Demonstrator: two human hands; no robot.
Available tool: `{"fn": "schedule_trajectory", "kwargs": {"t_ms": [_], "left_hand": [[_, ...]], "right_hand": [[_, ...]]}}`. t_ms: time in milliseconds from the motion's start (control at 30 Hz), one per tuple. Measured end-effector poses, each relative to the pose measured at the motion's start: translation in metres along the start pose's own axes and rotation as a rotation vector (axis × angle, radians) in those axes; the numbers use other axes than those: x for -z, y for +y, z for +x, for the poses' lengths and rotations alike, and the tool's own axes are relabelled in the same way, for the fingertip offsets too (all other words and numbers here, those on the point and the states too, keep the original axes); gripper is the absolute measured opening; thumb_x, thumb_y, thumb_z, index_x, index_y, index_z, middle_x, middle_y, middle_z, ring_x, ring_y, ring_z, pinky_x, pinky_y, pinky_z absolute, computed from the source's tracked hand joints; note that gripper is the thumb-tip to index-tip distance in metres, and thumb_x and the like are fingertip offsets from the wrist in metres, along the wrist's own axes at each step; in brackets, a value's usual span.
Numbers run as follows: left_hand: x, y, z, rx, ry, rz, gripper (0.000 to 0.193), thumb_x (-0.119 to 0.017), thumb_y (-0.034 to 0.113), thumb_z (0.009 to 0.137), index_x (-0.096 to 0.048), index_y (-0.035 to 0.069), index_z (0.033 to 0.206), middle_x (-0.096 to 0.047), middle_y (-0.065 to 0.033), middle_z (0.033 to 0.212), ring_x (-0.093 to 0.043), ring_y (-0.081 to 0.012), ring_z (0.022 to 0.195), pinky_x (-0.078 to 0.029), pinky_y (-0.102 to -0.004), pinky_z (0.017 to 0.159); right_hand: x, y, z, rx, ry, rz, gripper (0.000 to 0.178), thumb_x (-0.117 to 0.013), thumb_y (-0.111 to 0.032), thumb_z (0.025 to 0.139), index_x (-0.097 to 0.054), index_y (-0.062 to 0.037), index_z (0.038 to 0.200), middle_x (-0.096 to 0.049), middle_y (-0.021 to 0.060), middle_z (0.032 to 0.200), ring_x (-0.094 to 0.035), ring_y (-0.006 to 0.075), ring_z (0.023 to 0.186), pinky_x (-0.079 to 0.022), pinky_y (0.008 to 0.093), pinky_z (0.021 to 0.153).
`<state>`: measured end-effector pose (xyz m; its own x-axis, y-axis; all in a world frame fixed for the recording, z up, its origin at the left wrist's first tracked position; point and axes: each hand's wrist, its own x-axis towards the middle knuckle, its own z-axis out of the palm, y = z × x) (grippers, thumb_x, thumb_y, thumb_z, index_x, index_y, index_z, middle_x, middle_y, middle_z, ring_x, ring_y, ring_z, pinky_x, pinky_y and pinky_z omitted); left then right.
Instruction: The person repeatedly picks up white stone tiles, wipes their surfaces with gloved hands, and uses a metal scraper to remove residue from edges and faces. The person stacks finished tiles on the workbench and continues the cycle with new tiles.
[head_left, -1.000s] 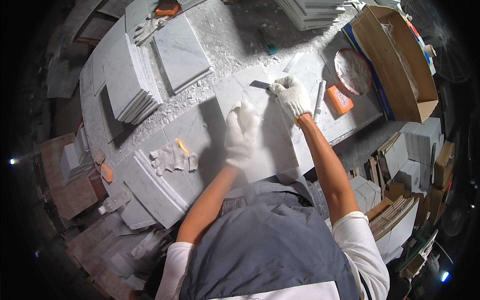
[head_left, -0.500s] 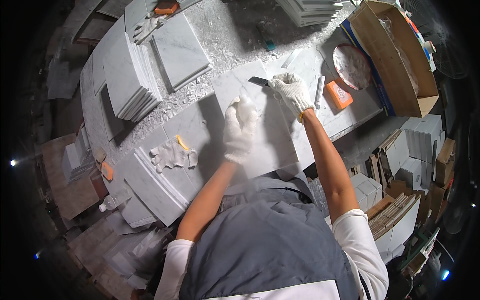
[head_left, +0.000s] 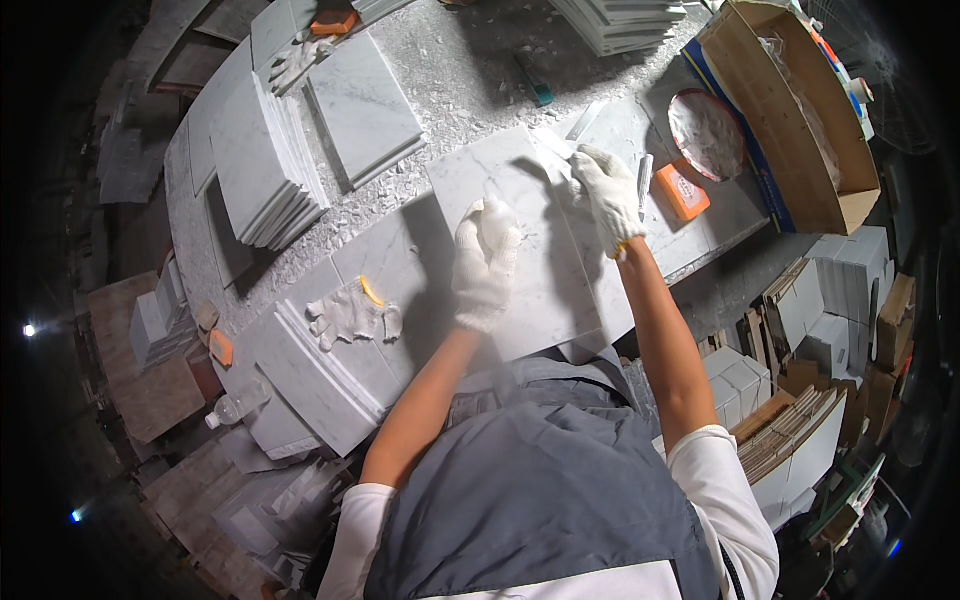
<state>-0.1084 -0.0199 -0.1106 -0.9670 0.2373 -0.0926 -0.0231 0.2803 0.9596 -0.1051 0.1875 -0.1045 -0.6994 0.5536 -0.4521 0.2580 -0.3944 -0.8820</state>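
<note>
In its white knitted glove, my left hand (head_left: 485,275) is closed around a translucent whitish thing (head_left: 497,212), blurred, whose kind I cannot make out. It is over a white marble tile (head_left: 545,240) with grey veins that lies in front of me. My right hand (head_left: 608,190), gloved too, is closed on a scraper with a flat blade (head_left: 552,144). That blade points up and left past the tile's far right edge; its handle is mostly hidden by the fingers. Beside my right hand lie a white marker-like tube (head_left: 645,180) and an orange block (head_left: 682,190).
Tile stacks stand at the left (head_left: 265,170) and far side (head_left: 620,22). A spare glove (head_left: 352,312) lies left of my left hand. At the right are a round dish of white paste (head_left: 706,132) and a cardboard box (head_left: 775,110). Stone chips litter the bench.
My right hand has moved slightly right and toward me. The scraper's blade has turned from dark to bright and now points more upward. My left hand stays almost in place.
</note>
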Motion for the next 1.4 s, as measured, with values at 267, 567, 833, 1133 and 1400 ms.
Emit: {"fn": "schedule_trajectory", "kwargs": {"t_ms": [267,567,833,1133,1400], "left_hand": [[-0.001,-0.005,-0.001,0.025,0.010,0.055,0.055,-0.069,0.023,0.098,-0.049,0.000,0.143,-0.058,-0.0190,0.137,-0.059,-0.0311,0.126,-0.047,-0.0408,0.107],[-0.010,-0.014,0.010,-0.062,0.070,-0.175,0.053,-0.071,0.011,0.096,-0.044,-0.001,0.140,-0.065,-0.0146,0.112,-0.068,-0.0213,0.089,-0.059,-0.0338,0.079],[0.002,-0.029,0.020,-0.066,0.110,0.023,0.058,-0.073,0.021,0.097,-0.046,-0.006,0.141,-0.063,-0.0181,0.122,-0.067,-0.0252,0.102,-0.058,-0.0366,0.088],[0.003,-0.034,0.027,-0.121,0.055,-0.034,0.062,-0.070,0.014,0.099,-0.039,0.000,0.150,-0.065,-0.0174,0.117,-0.072,-0.0234,0.089,-0.064,-0.0326,0.080],[-0.002,-0.021,0.017,-0.145,0.047,-0.039,0.058,-0.072,0.020,0.098,-0.044,-0.002,0.145,-0.065,-0.0199,0.121,-0.069,-0.0270,0.099,-0.059,-0.0362,0.088]], "right_hand": [[0.055,0.011,-0.084,-0.014,-0.264,0.461,0.028,-0.066,-0.012,0.100,-0.058,0.0040,0.121,-0.057,0.0000,0.082,-0.055,0.0083,0.067,-0.048,0.0212,0.059],[0.053,0.050,-0.158,-0.337,-0.313,0.401,0.018,-0.057,-0.012,0.103,-0.064,0.0009,0.114,-0.061,-0.0013,0.084,-0.059,0.0080,0.072,-0.049,0.0242,0.061],[0.058,0.063,-0.180,-0.277,-0.261,0.751,0.013,-0.052,-0.009,0.103,-0.056,0.0007,0.111,-0.054,0.0008,0.086,-0.052,0.0086,0.070,-0.047,0.0238,0.061],[0.087,0.085,-0.197,-0.374,-0.157,0.768,0.012,-0.053,-0.007,0.104,-0.054,0.0022,0.112,-0.050,0.0013,0.085,-0.049,0.0083,0.069,-0.043,0.0251,0.053],[0.158,0.113,-0.224,-0.211,0.147,1.031,0.027,-0.064,-0.015,0.103,-0.060,-0.0033,0.127,-0.066,0.0077,0.114,-0.066,0.0217,0.099,-0.057,0.0357,0.083]]}}
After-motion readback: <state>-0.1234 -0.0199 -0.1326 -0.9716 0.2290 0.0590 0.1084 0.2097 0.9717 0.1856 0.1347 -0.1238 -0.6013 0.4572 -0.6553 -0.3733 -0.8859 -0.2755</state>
